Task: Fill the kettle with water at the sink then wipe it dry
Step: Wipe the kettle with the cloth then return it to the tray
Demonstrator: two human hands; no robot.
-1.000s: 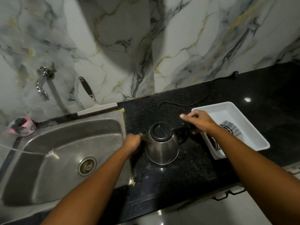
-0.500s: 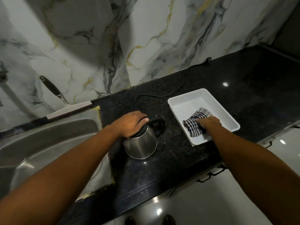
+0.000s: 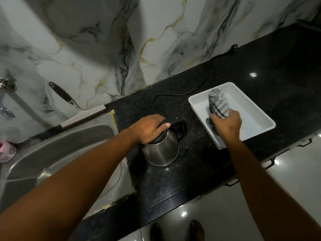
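A steel kettle [image 3: 162,151] with a black lid and handle stands on the black counter, just right of the sink [image 3: 57,152]. My left hand [image 3: 147,128] lies flat on its lid, pressing down. My right hand [image 3: 227,125] is inside the white tray [image 3: 257,117] to the right and grips a striped cloth [image 3: 218,103], which is lifted and hangs up out of the fist. The tap [image 3: 6,98] is at the far left edge, partly cut off.
A squeegee [image 3: 78,110] leans on the marble wall behind the sink. A black cord [image 3: 191,91] runs along the counter behind the kettle to the wall. A pink object [image 3: 4,152] sits at the sink's left rim. My feet show on the floor below.
My left hand moved from the kettle's side onto its lid. My right hand left the handle, reached into the tray, closed on the cloth and raised it. The view shifted right.
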